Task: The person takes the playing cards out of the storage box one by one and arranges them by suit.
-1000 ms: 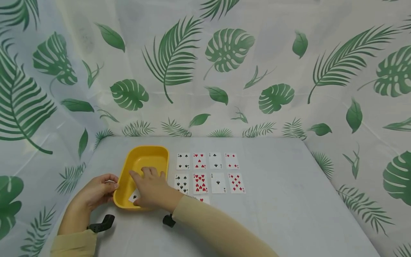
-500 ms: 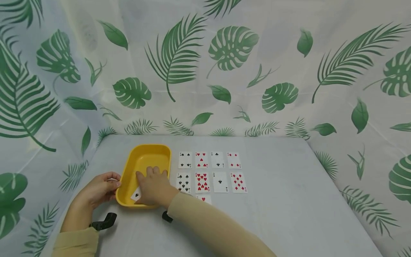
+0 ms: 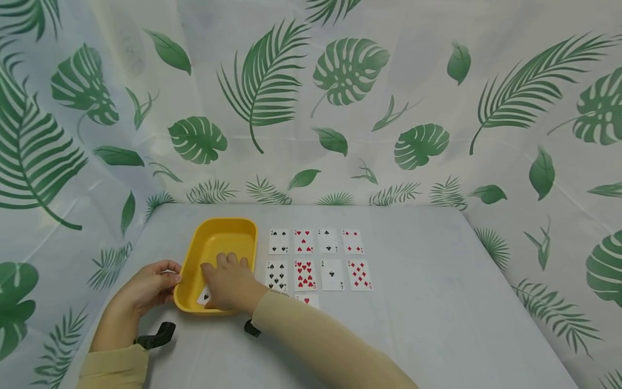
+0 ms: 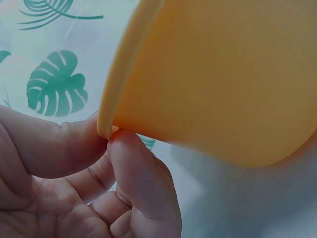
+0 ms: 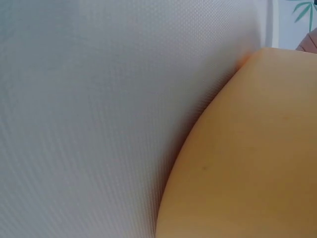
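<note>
A yellow plastic tray [image 3: 194, 237] stands at the left of the table. My left hand [image 3: 151, 287] pinches its left rim between thumb and finger, plainly seen in the left wrist view, where the hand [image 4: 133, 183] sits under the rim's corner. Inside the tray, at its near end, lies a white playing card [image 3: 203, 296] with a black spade. My right hand [image 3: 230, 283] reaches over the near right rim, its thumb beside that card and its fingers bent; the fingertips are hidden. Only the tray's outer wall [image 5: 247, 148] fills the right wrist view, without the right hand's fingers.
Right of the tray, face-up playing cards lie in rows, among them a five of hearts [image 3: 304, 241] and an ace of clubs [image 3: 332, 275]. A card with a red heart [image 3: 307, 300] is partly covered by the right sleeve [image 3: 316, 329]. Leaf-patterned cloth [image 3: 359, 178] hangs behind the table.
The right hand has shifted slightly within the tray and stays near the spade card. The left hand keeps its hold on the rim. The camera view has moved a little.
</note>
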The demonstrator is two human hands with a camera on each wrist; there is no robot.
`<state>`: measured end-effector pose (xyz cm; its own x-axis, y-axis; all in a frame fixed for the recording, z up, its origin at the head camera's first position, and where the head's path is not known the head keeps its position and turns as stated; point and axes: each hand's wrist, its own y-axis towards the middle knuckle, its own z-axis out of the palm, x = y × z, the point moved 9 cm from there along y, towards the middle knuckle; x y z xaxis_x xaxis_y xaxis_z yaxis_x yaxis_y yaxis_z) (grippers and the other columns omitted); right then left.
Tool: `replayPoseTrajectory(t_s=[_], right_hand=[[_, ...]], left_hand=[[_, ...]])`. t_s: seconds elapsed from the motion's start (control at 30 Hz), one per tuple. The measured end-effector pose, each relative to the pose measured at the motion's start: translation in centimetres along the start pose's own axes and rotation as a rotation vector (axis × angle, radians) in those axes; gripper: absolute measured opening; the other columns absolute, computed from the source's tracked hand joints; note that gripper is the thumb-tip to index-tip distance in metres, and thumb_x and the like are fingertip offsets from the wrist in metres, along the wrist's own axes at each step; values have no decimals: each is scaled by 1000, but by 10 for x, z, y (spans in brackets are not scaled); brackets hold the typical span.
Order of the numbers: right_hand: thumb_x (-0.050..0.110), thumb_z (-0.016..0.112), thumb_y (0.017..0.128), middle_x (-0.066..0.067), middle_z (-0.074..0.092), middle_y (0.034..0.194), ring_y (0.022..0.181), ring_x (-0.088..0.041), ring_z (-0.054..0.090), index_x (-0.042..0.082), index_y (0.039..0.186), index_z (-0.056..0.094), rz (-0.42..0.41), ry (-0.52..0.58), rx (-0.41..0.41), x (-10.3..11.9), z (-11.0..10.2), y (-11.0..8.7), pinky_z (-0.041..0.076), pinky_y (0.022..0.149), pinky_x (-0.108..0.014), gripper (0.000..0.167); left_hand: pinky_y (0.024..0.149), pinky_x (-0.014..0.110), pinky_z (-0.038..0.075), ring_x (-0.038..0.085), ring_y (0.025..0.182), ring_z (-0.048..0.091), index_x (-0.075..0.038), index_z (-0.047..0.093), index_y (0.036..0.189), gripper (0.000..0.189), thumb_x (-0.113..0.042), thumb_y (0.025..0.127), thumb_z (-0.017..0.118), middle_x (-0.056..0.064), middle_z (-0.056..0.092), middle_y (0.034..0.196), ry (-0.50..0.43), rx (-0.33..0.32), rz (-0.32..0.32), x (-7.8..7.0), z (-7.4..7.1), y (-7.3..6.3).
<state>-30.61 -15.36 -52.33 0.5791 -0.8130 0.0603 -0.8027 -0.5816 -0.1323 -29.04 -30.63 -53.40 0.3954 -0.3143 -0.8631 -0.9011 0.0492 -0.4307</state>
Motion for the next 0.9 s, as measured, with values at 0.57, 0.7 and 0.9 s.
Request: replayPoseTrajectory(t_s=[0.57, 0.7, 0.9], right_hand=[[48, 87, 86, 5, 55, 126, 111, -17, 44, 42, 156, 48, -58, 97, 15, 2, -5, 1, 44, 101, -40, 80], [46, 88, 85, 4, 56, 127, 111, -17, 44, 41, 155, 48, -51, 116, 22, 1, -5, 0, 44, 102, -41, 81], [46, 89, 84, 4, 56, 128, 112, -19, 44, 43, 156, 47, -42, 114, 26, 0, -8, -1, 41, 98, -42, 83]], left_hand=[[68, 32, 59, 20, 76, 63, 4, 52, 123, 21, -8, 107, 58, 2, 67, 86, 11, -3, 1, -1, -1, -1], [67, 33, 59, 20, 76, 63, 3, 53, 122, 20, -8, 107, 58, 2, 67, 86, 6, -5, 6, 0, 0, -1], [67, 33, 59, 19, 74, 63, 4, 53, 121, 19, -7, 106, 58, 2, 67, 84, 4, -4, 11, -2, 1, -4]])
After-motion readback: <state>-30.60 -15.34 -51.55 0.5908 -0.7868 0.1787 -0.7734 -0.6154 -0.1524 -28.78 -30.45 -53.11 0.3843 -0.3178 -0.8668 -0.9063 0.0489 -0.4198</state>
